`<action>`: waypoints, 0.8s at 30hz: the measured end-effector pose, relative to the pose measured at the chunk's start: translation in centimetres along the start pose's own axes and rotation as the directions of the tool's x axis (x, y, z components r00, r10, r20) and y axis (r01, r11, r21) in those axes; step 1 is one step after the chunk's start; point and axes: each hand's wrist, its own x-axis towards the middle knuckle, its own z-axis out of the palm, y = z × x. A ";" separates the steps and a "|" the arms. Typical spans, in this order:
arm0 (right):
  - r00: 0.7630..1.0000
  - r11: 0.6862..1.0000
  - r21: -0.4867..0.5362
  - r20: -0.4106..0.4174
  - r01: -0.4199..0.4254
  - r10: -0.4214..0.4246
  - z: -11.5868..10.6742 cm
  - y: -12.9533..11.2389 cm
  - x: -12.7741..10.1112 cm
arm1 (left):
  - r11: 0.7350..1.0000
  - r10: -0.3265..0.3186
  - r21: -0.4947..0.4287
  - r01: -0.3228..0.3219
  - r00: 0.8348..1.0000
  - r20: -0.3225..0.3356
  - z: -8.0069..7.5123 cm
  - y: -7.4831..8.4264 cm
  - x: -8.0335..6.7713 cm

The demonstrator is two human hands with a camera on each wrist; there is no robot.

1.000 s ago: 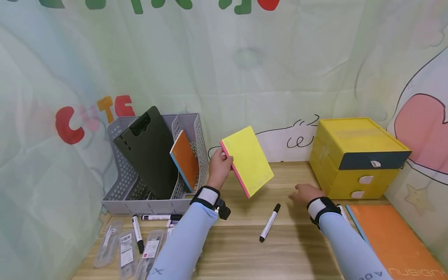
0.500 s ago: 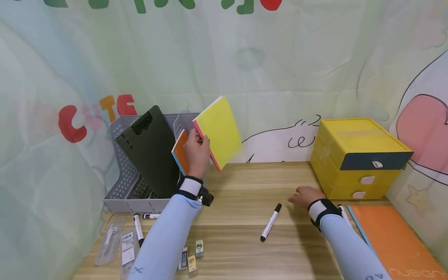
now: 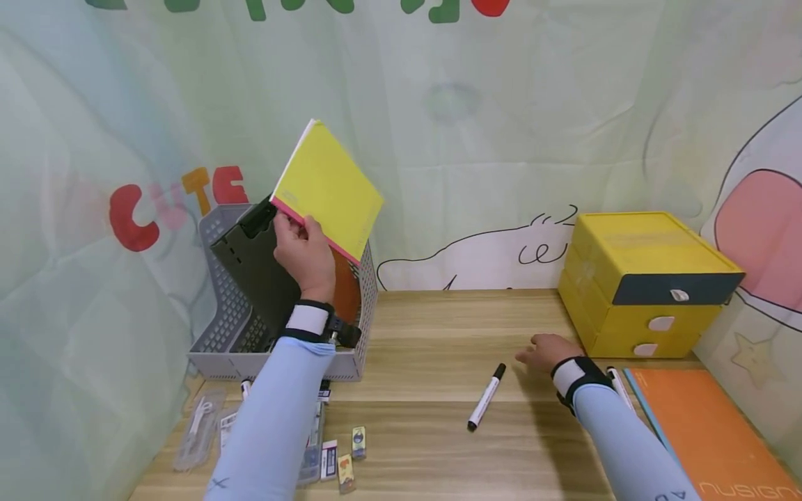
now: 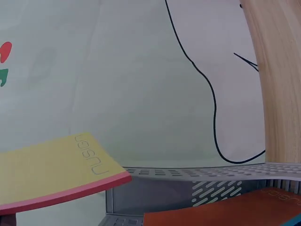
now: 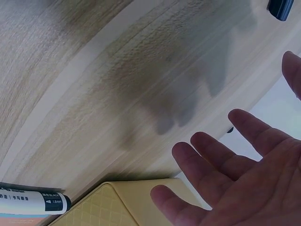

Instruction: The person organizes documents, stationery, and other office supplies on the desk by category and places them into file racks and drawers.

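Observation:
My left hand (image 3: 305,254) pinches a yellow notebook (image 3: 328,188) by its pink spine and holds it tilted in the air above a grey file organizer (image 3: 276,363). In the left wrist view the notebook (image 4: 56,172) shows at lower left, over the perforated rim. A dark clipboard (image 3: 257,268) leans in the organizer, partly behind the hand. Beside it stands an orange notebook (image 3: 346,289), mostly covered by the hand and the yellow notebook. My right hand (image 3: 546,351) hovers above the table, fingers loosely spread and holding nothing; the right wrist view shows its bare palm (image 5: 254,188).
A black-capped marker (image 3: 486,398) lies mid-table. At right are a yellow drawer box (image 3: 645,278), another marker (image 3: 619,386) and a large orange notebook (image 3: 714,424). Near the left forearm lie small erasers (image 3: 346,473) and a clear case with scissors (image 3: 199,431).
My left hand has carried the yellow notebook left and up, from over the table to above the organizer, tilting it further. The right hand has barely moved.

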 end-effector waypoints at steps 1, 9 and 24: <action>1.000 1.000 0.001 -0.002 0.000 0.000 0.1 0.1 0.1 | 1.000 0.000 -0.004 0.000 1.000 -0.015 -0.2 0.0 0.2; 1.000 1.000 0.008 -0.005 -0.013 0.013 0.3 0.3 0.4 | 0.999 -0.025 -0.030 0.021 0.991 -0.130 -1.8 -0.2 1.9; 0.999 0.999 -0.027 -0.027 0.017 -0.018 0.5 0.3 0.1 | 0.941 -0.099 0.321 0.107 0.994 -0.041 -2.0 -4.7 -0.4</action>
